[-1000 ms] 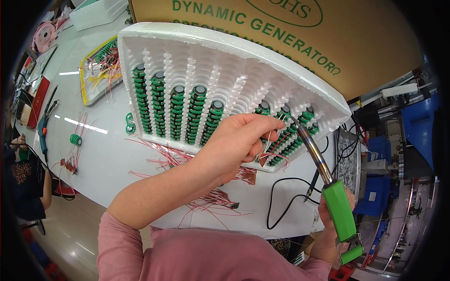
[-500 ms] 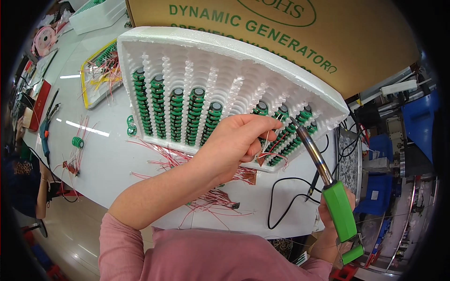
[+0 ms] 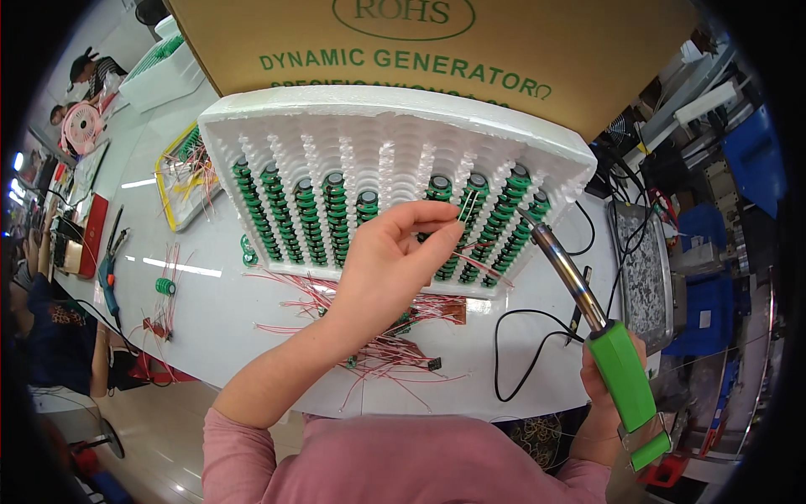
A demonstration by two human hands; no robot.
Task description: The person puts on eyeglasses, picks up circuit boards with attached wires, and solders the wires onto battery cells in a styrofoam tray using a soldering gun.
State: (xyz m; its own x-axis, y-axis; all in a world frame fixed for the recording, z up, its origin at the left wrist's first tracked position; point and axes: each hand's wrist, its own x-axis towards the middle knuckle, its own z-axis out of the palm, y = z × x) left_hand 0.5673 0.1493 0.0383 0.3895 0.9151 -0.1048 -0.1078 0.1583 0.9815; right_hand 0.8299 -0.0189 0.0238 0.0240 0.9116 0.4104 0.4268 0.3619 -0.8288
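Observation:
My left hand [image 3: 395, 252] is raised in front of the foam tray and pinches thin wires [image 3: 467, 208] between thumb and fingertips. Their pale ends stick up, while red lengths trail out below the fingers. Behind them, the white foam tray [image 3: 378, 101] leans against a carton, its grooves filled with stacks of round green-and-black parts [image 3: 476, 182]. My right hand [image 3: 594, 382] grips the green handle of a soldering iron [image 3: 621, 374]. The iron's tip points up and left, close to the rightmost stack and apart from the wires.
A heap of red and white wires [image 3: 390, 349] with small boards lies below the tray. Black cable [image 3: 497, 361] loops across the table's right. Further left are pliers [image 3: 107, 273], a yellow-edged tray [image 3: 168, 197] and a pink fan [image 3: 81, 126]. The brown carton [image 3: 420, 50] stands behind.
The view has shifted, so the foam tray sits lower and further left. My left hand has turned slightly, with the pinched wire ends now more upright. Both hands keep their hold.

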